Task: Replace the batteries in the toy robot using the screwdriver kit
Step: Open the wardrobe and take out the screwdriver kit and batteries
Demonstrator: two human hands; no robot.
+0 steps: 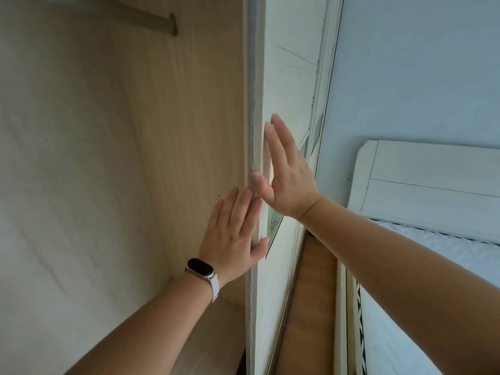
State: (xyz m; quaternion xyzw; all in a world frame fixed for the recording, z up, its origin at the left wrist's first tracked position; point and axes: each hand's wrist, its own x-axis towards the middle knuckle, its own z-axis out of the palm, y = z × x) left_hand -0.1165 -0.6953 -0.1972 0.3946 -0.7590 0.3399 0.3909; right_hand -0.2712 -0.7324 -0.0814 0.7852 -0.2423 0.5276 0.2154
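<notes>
No toy robot, batteries or screwdriver kit are in view. Both hands are on the edge of a white sliding wardrobe door (286, 85) that runs up the middle of the view. My left hand (234, 228), with a dark watch on its wrist, lies flat with straight fingers against the door's grey edge strip (252, 109). My right hand (286, 171) is higher, its straight fingers pressed flat on the door's front face and its thumb at the edge. Neither hand holds anything.
Left of the door is the open wardrobe interior (173, 117) in pale wood, with a hanging rail (151, 20) near the top. At the right stand a white headboard (433, 182) and a bed with white bedding (405, 320). Wooden floor (311, 307) shows between wardrobe and bed.
</notes>
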